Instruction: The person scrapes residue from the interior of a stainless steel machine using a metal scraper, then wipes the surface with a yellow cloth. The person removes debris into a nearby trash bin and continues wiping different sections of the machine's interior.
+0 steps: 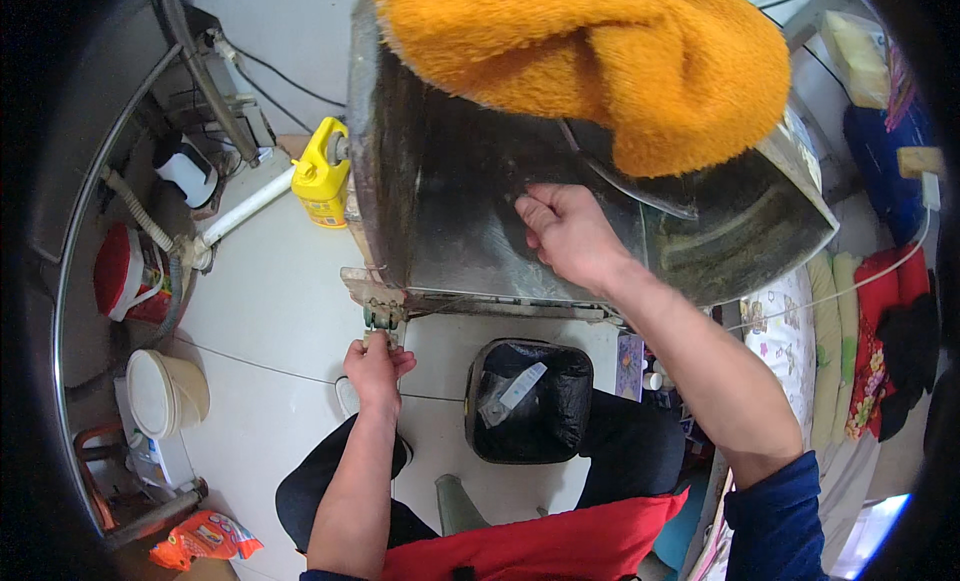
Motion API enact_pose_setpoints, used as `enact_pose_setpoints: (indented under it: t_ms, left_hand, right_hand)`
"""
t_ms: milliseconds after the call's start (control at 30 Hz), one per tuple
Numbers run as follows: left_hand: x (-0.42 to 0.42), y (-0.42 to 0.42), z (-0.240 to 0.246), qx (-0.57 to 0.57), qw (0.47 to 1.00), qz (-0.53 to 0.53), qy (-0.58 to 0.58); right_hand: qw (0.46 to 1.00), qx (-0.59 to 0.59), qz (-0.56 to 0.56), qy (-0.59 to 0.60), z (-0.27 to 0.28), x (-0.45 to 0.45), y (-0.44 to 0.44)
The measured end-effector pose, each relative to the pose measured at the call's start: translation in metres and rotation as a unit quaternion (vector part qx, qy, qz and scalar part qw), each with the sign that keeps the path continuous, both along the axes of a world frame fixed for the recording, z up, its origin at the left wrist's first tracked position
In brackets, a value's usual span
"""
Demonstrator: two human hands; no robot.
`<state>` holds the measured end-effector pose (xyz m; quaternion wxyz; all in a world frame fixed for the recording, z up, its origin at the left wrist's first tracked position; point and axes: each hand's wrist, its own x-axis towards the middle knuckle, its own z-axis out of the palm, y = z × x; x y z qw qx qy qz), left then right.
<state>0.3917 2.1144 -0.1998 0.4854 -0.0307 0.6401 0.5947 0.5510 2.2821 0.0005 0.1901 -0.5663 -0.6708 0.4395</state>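
My right hand is inside a dark, worn metal hood, thumb and fingers drawn together. Whether something small lies in its fingertips is hidden. A thin curved metal strip runs behind it. At the hood's lower left corner, my left hand pinches a small pale fitting. Just above this are dark green metal parts, set under a stained bracket. An orange plush cloth drapes over the top of the hood and covers part of its inside.
Below the hood stands a black-lined waste bin between my knees. A yellow jug is at the hood's left. Farther left are a lidded bucket, a red-and-white pail and a white pipe. Folded bedding lies on the right.
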Motion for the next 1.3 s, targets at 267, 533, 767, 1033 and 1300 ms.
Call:
enact_pose_setpoints:
  t_ms: [267, 533, 767, 1033, 1300]
  left_hand:
    - [0.002, -0.001, 0.003, -0.004, 1.000, 0.013, 0.005]
    - [0.002, -0.001, -0.002, 0.017, 1.000, 0.019, 0.001]
    - [-0.003, -0.001, -0.003, 0.004, 1.000, -0.005, 0.004]
    - [-0.001, -0.001, 0.002, 0.005, 1.000, 0.002, 0.000]
    - [0.000, -0.001, -0.001, 0.015, 1.000, 0.006, 0.002]
  right_hand:
    - [0.969, 0.067, -0.084, 0.224, 0.001, -0.017, 0.013]
    - [0.980, 0.160, 0.095, -0.070, -0.022, 0.007, 0.022]
    - [0.973, 0.217, -0.012, -0.084, -0.039, -0.003, 0.025]
    - [0.966, 0.251, -0.032, -0.052, -0.026, -0.010, 0.018]
    - [0.945, 0.308, -0.007, -0.108, -0.034, -0.002, 0.030]
